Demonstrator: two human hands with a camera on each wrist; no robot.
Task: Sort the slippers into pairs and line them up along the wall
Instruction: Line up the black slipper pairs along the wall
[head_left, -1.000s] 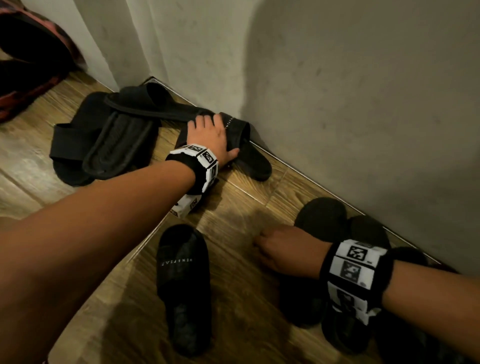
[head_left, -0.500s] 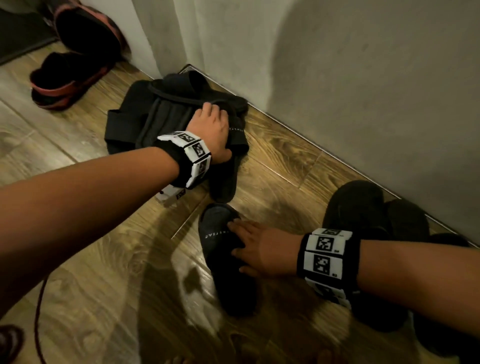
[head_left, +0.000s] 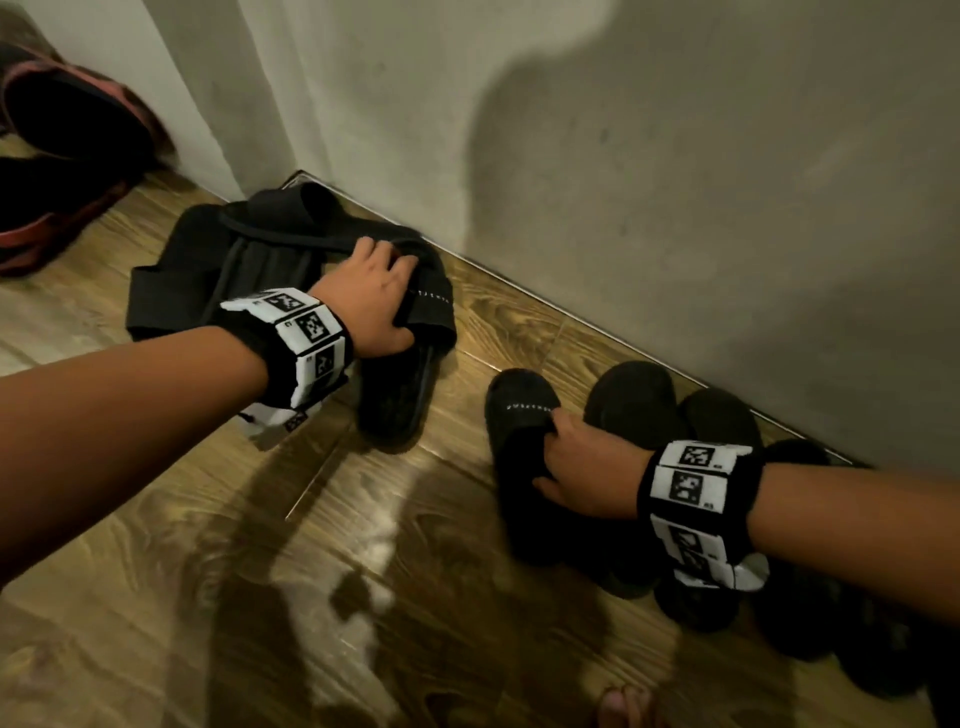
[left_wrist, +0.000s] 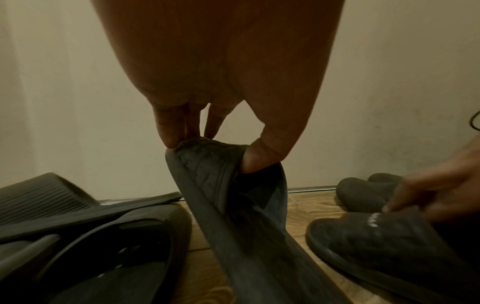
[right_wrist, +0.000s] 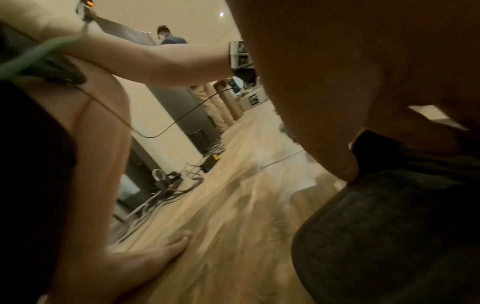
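My left hand (head_left: 400, 301) grips a black lettered slipper (head_left: 400, 400) by its strap, toe end raised, heel on the floor. In the left wrist view the fingers (left_wrist: 166, 131) and thumb pinch this slipper (left_wrist: 233, 205) at its front. My right hand (head_left: 550, 452) holds the matching lettered slipper (head_left: 519, 415) at its strap, flat on the floor beside a row of plain black slippers (head_left: 639, 400) by the wall. The right wrist view shows my thumb on that slipper (right_wrist: 389, 226).
Black ribbed slides (head_left: 234, 270) lie piled in the wall corner behind my left hand. Red and black slippers (head_left: 52, 156) sit at the far left. My bare foot (right_wrist: 155, 253) rests on the wood floor (head_left: 363, 571), and cables (right_wrist: 168, 185) lie farther back.
My right hand reached the loose lettered slipper, took hold and brought it right, beside the row. My left hand turned its slipper away from the wall and raised its front.
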